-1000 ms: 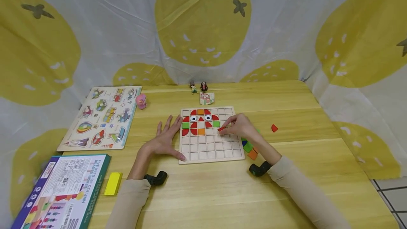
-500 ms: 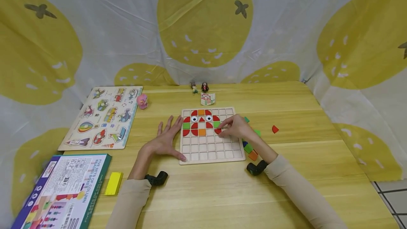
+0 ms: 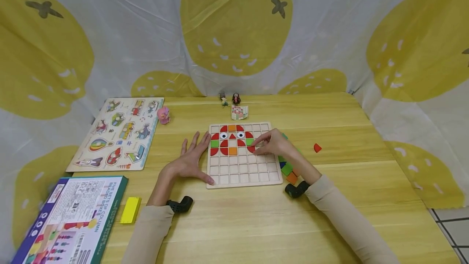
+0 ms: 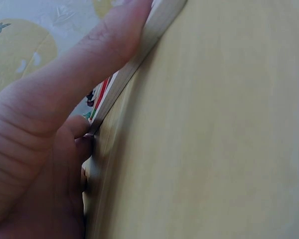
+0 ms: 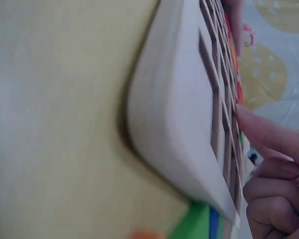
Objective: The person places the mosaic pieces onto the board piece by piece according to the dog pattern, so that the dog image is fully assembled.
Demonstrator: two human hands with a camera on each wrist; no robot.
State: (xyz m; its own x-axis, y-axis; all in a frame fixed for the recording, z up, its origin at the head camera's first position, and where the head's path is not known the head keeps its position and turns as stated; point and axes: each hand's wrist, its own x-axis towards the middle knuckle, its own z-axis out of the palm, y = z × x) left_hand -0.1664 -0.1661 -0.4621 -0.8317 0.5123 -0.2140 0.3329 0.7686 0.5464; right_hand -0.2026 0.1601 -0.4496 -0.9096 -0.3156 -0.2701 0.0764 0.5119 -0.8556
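A square wooden grid board (image 3: 238,178) lies on the table, its upper left part filled with red, orange and green tiles and two eye tiles. My left hand (image 3: 190,162) rests spread at the board's left side, thumb on the lower left corner and fingers along the edge. In the left wrist view the thumb (image 4: 104,45) lies against the board's rim. My right hand (image 3: 272,144) holds a red quarter-circle tile (image 3: 250,149) between thumb and forefinger, low in a cell below a green tile (image 3: 249,141). In the right wrist view a fingertip (image 5: 246,117) meets the grid.
Loose green, blue and orange tiles (image 3: 287,169) lie right of the board, partly under the right forearm. Farther right is a red tile (image 3: 317,147). A pattern card (image 3: 239,112) and two figurines stand behind. Left are a puzzle board (image 3: 117,133), box (image 3: 80,219) and yellow block (image 3: 130,210).
The red tile, tilted between my right fingers a second ago, has come down flat into its cell. My right hand has shifted slightly left. The left hand keeps its place.
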